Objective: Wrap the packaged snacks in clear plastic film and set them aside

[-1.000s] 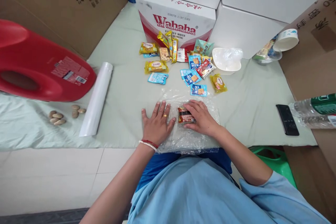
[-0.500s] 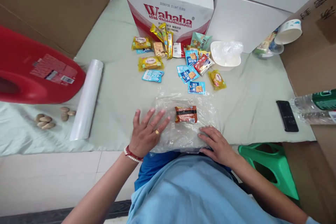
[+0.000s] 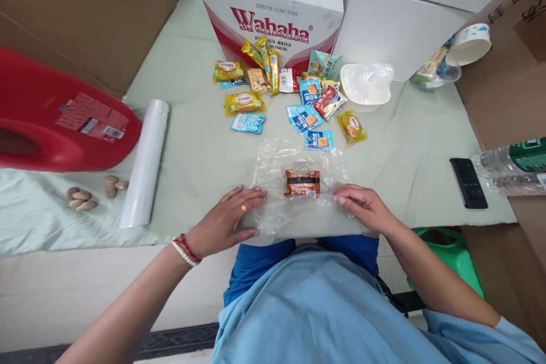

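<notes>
On the near edge of the table, which is covered by a pale green cloth (image 3: 205, 148), a clear plastic sheet (image 3: 294, 217) is spread out, and one brown snack packet (image 3: 302, 182) lies on the middle of it, flat and with its long side running left to right. The left hand (image 3: 226, 219) is released: it rests with the palm down and the fingers stretched over the left edge of the plastic sheet, and I judge that this pressure holds the thin film flat against the cloth. The right hand (image 3: 364, 207) is at the right edge of the sheet with its fingers bent together; whether they pinch the film or only press on it, I cannot tell. The snack packet is between the two hands, a little farther from the person than they are, and neither hand touches it; the right fingertips are just beside its right end. Farther away, many other small packets (image 3: 244, 103) are scattered in front of a printed carton (image 3: 273, 17), with a white bowl (image 3: 367, 88) to their right. On the left lie a roll of film (image 3: 145, 162), some nuts (image 3: 81, 199) and a red jug (image 3: 55, 119) on its side. On the right are a black phone (image 3: 468, 183) and a water bottle (image 3: 512, 168).
</notes>
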The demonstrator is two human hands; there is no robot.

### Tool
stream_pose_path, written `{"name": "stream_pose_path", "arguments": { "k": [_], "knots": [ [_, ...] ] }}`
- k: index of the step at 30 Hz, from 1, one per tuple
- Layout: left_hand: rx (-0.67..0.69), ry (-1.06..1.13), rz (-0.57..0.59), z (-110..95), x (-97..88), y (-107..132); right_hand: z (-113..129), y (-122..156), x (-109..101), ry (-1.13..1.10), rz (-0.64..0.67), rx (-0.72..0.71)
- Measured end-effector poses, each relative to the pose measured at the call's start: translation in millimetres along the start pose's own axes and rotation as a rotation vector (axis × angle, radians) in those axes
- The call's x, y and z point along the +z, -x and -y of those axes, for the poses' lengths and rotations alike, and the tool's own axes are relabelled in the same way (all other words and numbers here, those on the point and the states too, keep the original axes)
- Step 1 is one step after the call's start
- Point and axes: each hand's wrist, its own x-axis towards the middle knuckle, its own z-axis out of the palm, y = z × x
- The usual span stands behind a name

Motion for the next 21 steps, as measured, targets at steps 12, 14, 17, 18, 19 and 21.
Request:
{"name": "stream_pose_path", "arguments": {
  "k": [12, 14, 17, 18, 19, 21],
  "knots": [
    [-0.298, 0.668, -0.33, 5, -18.9, -34, -5, -44, -1, -0.372, -0.097, 0.473],
    [-0.174, 0.673, -0.218, 6, -19.4, -32, -7, -44, -1, -0.379, -0.119, 0.492],
    [-0.199, 0.582, -0.162, 5, -15.9, -32, -5, -42, 0, -0.384, -0.146, 0.504],
    [-0.249, 0.58, -0.2, 4, -14.0, -34, -3, -41, -1, -0.386, -0.163, 0.497],
    [-0.303, 0.587, -0.259, 3, -12.0, -37, 0, -40, -1, -0.384, -0.18, 0.477],
    [-0.399, 0.592, -0.385, 2, -8.9, -45, 4, -38, -2, -0.329, -0.189, 0.402]
  ]
}}
